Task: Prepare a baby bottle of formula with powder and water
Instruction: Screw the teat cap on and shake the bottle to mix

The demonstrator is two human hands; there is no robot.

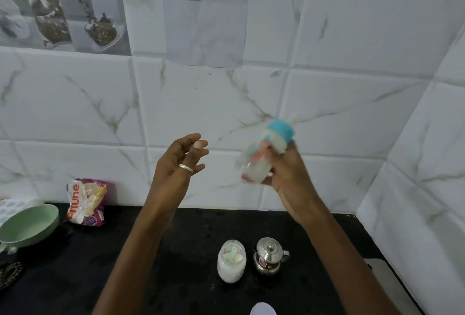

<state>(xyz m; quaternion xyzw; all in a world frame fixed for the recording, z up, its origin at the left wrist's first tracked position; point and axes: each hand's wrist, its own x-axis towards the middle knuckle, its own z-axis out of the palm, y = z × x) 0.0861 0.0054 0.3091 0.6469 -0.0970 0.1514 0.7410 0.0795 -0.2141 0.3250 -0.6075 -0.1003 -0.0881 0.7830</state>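
Observation:
My right hand (286,176) is raised in front of the tiled wall, shut on a baby bottle (266,151) with a blue collar and pale teat; the bottle is tilted and motion-blurred, with white liquid inside. My left hand (178,161) hovers to the left of it at the same height, fingers loosely curled and apart, a ring on one finger, holding nothing. Down on the black counter stands an open glass jar of white powder (231,262) with a pale green scoop in it. Right beside it is a small steel kettle (269,257) with its lid on.
A green bowl (29,225) and a purple snack packet (86,201) sit at the counter's back left. A white object (263,309) pokes in at the bottom edge. A pale board (382,274) lies at the right. The tiled wall corner closes in on the right.

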